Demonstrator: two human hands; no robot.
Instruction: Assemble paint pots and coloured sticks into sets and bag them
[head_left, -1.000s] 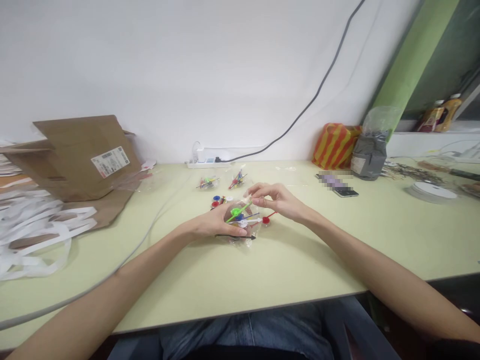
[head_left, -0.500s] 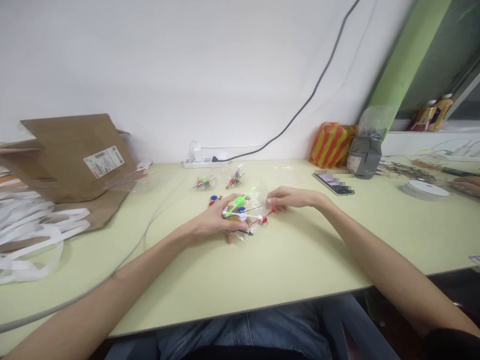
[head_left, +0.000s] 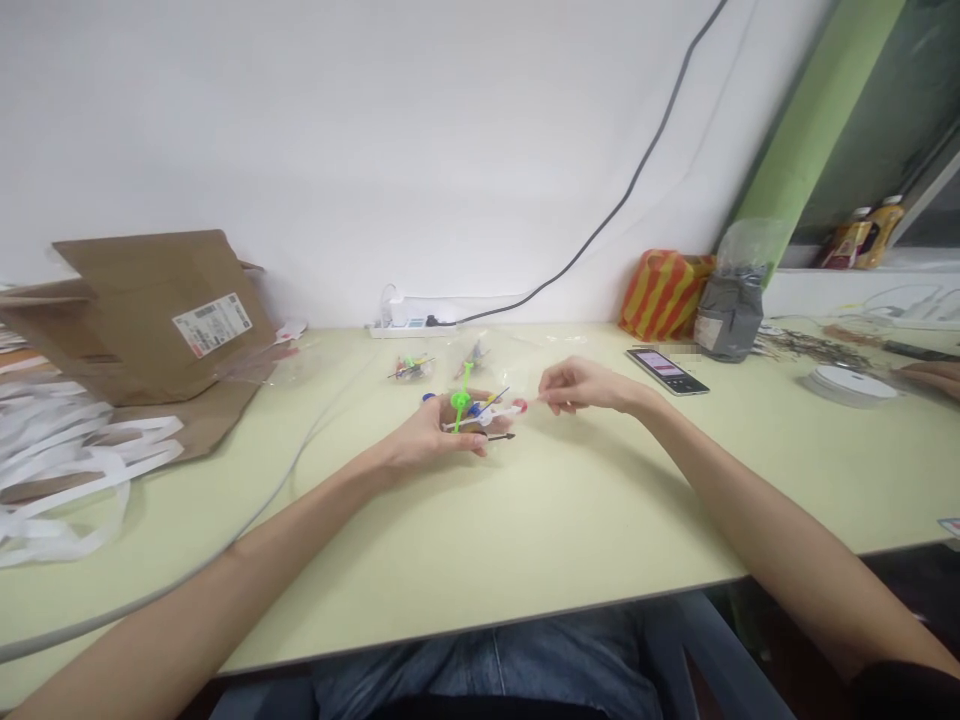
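My left hand (head_left: 439, 428) is curled around a cluster of small coloured plastic pieces: a green piece (head_left: 460, 400) with long thin arms, a white piece (head_left: 487, 417), a blue stick (head_left: 495, 398) and a black arrow-tipped piece (head_left: 501, 436). A red, blurred bit (head_left: 520, 405) shows at the cluster's right end. Just right of it, my right hand (head_left: 574, 386) has thumb and fingers pinched together; a faint pinkish streak runs to the fingertips, but what they hold is too blurred to name. Behind, two clear bags of similar pieces (head_left: 411, 367) lie on the table.
A power strip (head_left: 409, 328) lies along the wall, and an opened cardboard box (head_left: 150, 320) with white strips (head_left: 67, 470) is at left. A phone (head_left: 666, 370), a striped bag (head_left: 664, 295), a grey bag (head_left: 729, 318) and a white roll (head_left: 851, 384) are at right. A cable (head_left: 300, 440) crosses the table.
The cluster in my left hand has turned, its green piece now more upright. My right hand has shifted slightly up and right. The red bit has moved upward and blurred.
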